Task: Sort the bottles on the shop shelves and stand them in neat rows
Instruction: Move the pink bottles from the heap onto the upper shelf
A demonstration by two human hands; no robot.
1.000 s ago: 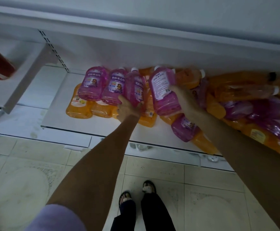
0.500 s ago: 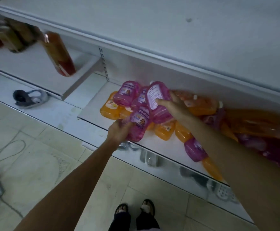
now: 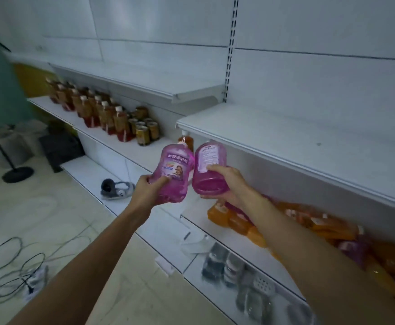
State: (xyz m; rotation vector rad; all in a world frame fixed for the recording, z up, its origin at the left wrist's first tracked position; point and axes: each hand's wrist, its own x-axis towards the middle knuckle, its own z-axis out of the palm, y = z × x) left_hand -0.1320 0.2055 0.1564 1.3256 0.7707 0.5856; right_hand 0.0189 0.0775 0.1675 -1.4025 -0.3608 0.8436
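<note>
Bottles hover before the shelf (image 3: 285, 146): left grip (image 3: 148, 193) curled round left bottle (image 3: 174, 171), right grip (image 3: 229, 184) round right bottle (image 3: 209, 170). Stand both upright, labels outward, side by side.

Grey strapped object (image 3: 116, 190), loose floor cables (image 3: 25, 281), black round stand base (image 3: 18, 174)

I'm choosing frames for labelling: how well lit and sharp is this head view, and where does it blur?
Head view: dim, flat light, no harsh glare; front-label pink bottle in left hand and back-label pink bottle in right hand fairly sharp; orange bottles at lower right smeared.
</note>
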